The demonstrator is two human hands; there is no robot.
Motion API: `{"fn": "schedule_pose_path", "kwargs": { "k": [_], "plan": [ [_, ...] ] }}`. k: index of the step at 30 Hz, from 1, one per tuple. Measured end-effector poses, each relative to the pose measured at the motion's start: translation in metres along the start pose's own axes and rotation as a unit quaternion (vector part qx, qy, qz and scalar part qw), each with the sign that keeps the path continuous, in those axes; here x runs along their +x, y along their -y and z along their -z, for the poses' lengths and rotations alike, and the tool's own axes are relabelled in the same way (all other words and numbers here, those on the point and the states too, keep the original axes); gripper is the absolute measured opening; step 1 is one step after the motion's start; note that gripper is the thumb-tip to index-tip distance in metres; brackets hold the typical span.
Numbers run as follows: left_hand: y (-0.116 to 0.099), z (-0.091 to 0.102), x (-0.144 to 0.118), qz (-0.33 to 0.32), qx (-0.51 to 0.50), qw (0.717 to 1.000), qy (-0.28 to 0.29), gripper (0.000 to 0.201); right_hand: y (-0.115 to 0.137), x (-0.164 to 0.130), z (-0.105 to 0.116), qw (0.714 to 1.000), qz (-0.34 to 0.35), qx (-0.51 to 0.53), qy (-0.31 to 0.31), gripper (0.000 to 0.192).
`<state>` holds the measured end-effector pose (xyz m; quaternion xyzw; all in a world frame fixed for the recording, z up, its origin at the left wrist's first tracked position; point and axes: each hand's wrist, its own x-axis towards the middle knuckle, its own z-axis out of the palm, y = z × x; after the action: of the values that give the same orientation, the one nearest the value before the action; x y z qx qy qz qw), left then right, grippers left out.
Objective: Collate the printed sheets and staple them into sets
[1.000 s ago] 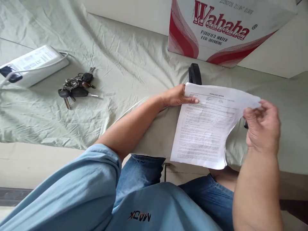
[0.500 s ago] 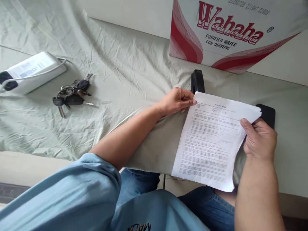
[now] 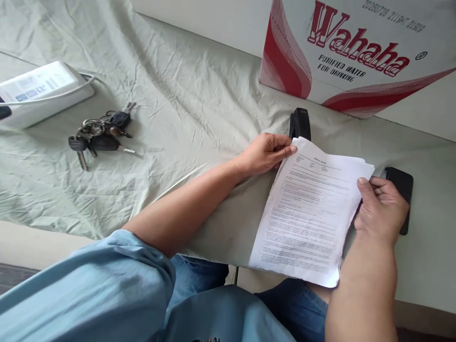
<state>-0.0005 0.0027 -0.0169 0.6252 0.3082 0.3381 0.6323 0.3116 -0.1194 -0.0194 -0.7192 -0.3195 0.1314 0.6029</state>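
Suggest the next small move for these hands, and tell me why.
I'd have the right hand nudge the printed sheets into line while the left hand keeps its pinch on the top-left corner. The top edge looks stepped near the right corner, so the layers seem not quite squared, and the right hand already grips that side.

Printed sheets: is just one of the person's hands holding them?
No, the left hand pinches the printed sheets near a top corner, and the right hand holds the opposite edge.
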Motion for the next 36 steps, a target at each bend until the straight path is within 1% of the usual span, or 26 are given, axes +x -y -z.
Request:
{"fn": "schedule_pose_path", "kwargs": {
  "k": [5,9,12,14,16,18,22,27,36],
  "plan": [
    [-0.005,0.001,-0.006,0.022,-0.003,1.0,-0.008,0.066,0.0,0.004,0.002,0.999,0.038,-0.009,-0.021,0.038],
    [-0.009,0.0,-0.006,0.031,-0.033,0.999,-0.007,0.059,0.005,0.004,0.007,0.996,0.072,-0.003,-0.05,0.032],
    [-0.009,-0.001,-0.005,0.041,-0.058,0.997,-0.005,0.045,0.01,0.005,0.01,0.993,0.105,-0.007,-0.052,0.03],
    [-0.009,-0.002,-0.005,0.047,-0.063,0.997,-0.007,0.032,0.012,0.006,0.011,0.991,0.126,-0.014,-0.044,0.03],
    [-0.009,-0.002,-0.005,0.051,-0.062,0.997,-0.009,0.024,0.013,0.007,0.013,0.99,0.136,-0.017,-0.035,0.029],
    [-0.009,-0.003,-0.005,0.053,-0.06,0.997,-0.009,0.023,0.013,0.008,0.015,0.99,0.135,-0.012,-0.03,0.029],
    [-0.011,-0.002,-0.005,0.046,-0.049,0.998,-0.006,0.028,0.013,0.009,0.019,0.991,0.13,-0.005,-0.028,0.031],
    [-0.012,-0.003,-0.005,0.039,-0.044,0.998,0.002,0.033,0.014,0.009,0.017,0.993,0.117,-0.001,-0.026,0.032],
    [-0.01,-0.003,-0.004,0.024,-0.027,0.999,-0.001,0.032,0.016,0.01,0.021,0.994,0.102,-0.018,-0.022,0.039]
  ]
}}
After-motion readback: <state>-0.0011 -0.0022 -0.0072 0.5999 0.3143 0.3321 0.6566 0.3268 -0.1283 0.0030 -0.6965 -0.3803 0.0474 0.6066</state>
